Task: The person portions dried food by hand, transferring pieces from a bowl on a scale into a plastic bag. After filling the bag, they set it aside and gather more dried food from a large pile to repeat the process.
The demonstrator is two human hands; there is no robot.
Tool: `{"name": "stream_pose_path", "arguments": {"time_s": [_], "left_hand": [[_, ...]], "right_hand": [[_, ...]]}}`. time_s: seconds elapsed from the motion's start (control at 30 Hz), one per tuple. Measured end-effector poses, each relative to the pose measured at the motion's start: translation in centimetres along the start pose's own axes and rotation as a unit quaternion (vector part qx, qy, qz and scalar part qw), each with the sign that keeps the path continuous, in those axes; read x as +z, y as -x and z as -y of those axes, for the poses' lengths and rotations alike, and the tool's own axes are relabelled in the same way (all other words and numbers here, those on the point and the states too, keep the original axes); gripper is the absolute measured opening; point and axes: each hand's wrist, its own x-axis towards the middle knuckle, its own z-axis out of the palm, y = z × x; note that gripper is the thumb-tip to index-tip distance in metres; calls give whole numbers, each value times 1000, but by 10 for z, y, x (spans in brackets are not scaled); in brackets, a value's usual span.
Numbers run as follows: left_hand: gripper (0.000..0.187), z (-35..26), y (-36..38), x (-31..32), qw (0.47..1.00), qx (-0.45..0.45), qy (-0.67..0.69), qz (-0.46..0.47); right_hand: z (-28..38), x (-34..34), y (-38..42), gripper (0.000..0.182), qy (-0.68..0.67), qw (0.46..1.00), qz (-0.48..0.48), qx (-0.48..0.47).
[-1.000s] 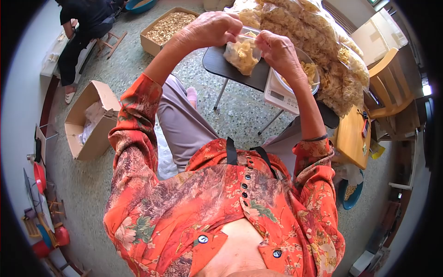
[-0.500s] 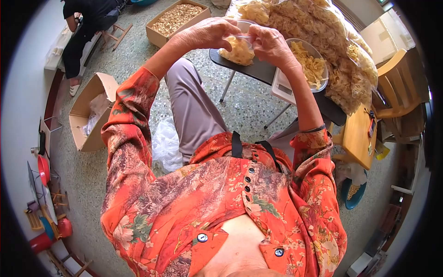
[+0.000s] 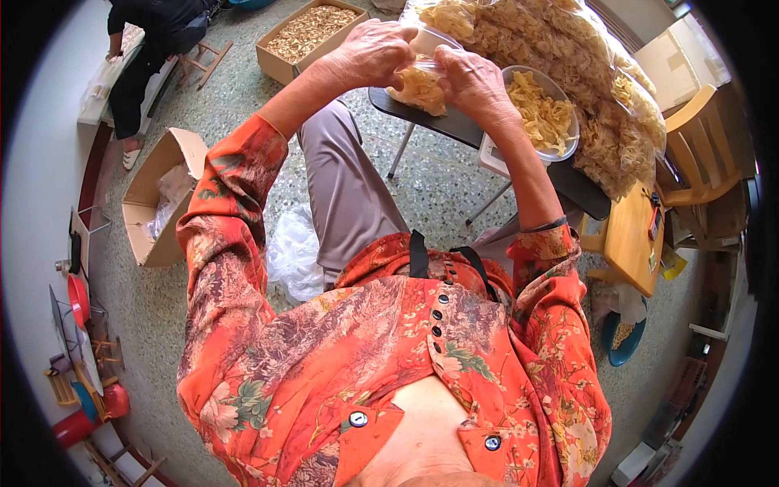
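Observation:
My left hand point(image 3: 373, 53) and my right hand point(image 3: 473, 81) are both closed, pinching the top of a clear plastic bag point(image 3: 420, 91) from either side. Pale yellow dried flakes fill the lower part of this bag, which hangs at the edge of a small black table point(image 3: 466, 127). To the right of my right hand, a clear plastic bowl point(image 3: 542, 114) of similar flakes sits on a white scale point(image 3: 493, 157), partly covered by my forearm. My fingertips at the bag's mouth are partly hidden.
A large sack of flakes point(image 3: 560, 69) fills the table's far side. Cardboard boxes point(image 3: 302, 40) point(image 3: 162, 199) stand on the floor, with white plastic bags point(image 3: 294, 252) by my leg. Another person point(image 3: 158, 32) sits at the upper left. A wooden chair point(image 3: 699, 154) is at right.
My left hand has shifted slightly up, and my right hand has moved slightly left and rotated. Both keep their hold on the bag. The other person's arm has lowered a little.

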Motion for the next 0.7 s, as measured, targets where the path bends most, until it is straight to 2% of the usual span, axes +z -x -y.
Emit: {"name": "stream_pose_path", "arguments": {"time_s": [0.03, 0.1, 0.13, 0.17, 0.2, 0.23, 0.27, 0.3, 0.37, 0.4, 0.43, 0.47, 0.5, 0.53, 0.57, 0.63, 0.67, 0.7], "left_hand": [[39, 1, 0, -4, 1000, -1, 0, 0], [34, 4, -4, -7, 997, -51, -10, 58], [29, 7, -1, 0, 999, -28, 33, -16], [29, 12, 1, 3, 999, -28, 33, -17], [26, 15, 3, 4, 992, -22, 113, -48], [24, 18, 4, 5, 978, -17, 192, -79], [18, 21, 5, 6, 975, -4, 214, -62], [18, 16, 7, 0, 975, -3, 214, -62], [14, -1, 11, -16, 919, -143, 364, 44], [16, 5, 14, -2, 923, -78, 376, -4], [16, 9, 15, 8, 923, -78, 377, -4], [18, 13, 16, 17, 944, -30, 325, -43], [20, 11, 15, 17, 958, 18, 273, -82], [31, 10, 15, 16, 978, 8, 201, -60], [31, 9, 16, 15, 978, 8, 201, -60], [45, -2, 18, 2, 972, -13, 229, -44], [55, 7, 17, 20, 974, 15, 212, -75], [55, 3, 18, 24, 974, 15, 212, -75]], "right_hand": [[2, -3, 0, 17, -11, 1000, -6, -13], [4, -4, 0, 15, -20, 999, -13, -24], [5, -2, 2, 13, -40, 998, -42, -13], [6, 0, 2, 11, -61, 996, -72, -2], [5, 2, 2, 11, -62, 996, -71, -2], [3, 5, 1, 10, -129, 986, -102, -11], [2, 7, 0, 9, -194, 972, -132, -20], [2, 12, -3, 9, -194, 972, -133, -20], [3, 21, -7, 6, -294, 946, -136, -4], [3, 20, -6, 6, -294, 946, -136, -3], [3, 17, -5, 6, -205, 971, -119, -13], [5, 16, -3, 6, -114, 988, -101, -22], [6, 16, -1, 6, -114, 988, -100, -20], [7, 15, 0, 8, -109, 988, -104, -28], [8, 15, 0, 9, -105, 988, -109, -35], [6, 12, 1, 11, -132, 985, -114, -11], [6, 12, 2, 12, -158, 980, -119, 14], [8, 13, 4, 12, -158, 980, -119, 14]]}}
